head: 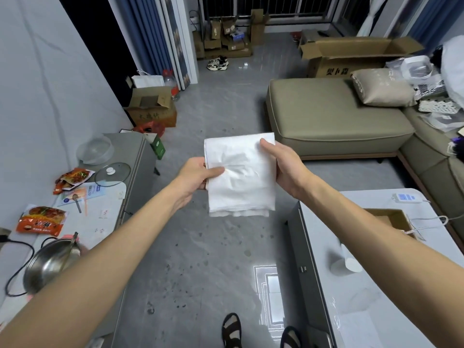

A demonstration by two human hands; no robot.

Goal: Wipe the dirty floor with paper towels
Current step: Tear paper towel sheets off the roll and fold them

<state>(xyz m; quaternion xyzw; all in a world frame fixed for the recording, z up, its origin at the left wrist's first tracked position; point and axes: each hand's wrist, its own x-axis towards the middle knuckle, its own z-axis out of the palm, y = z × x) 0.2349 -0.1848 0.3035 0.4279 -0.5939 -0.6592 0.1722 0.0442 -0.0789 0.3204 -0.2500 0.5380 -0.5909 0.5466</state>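
While both hands, left hand [198,173] and right hand [283,164], grip the folded white paper towel [241,177] at chest height, the speckled grey tile floor [190,267] waits below, unwiped.

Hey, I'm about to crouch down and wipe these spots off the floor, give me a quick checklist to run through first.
1. Grip on the paper towel: left hand and right hand both hold it by its sides: ok.
2. Towel folded into a pad, layers showing at its lower edge: ok.
3. Dirt found: dark spots on the floor just ahead of your sandals: ok.
4. Room to crouch: the table on the left and the table on the right stand close on both sides: not ok, mind the edges.
5. Towel dry or damp: cannot tell.
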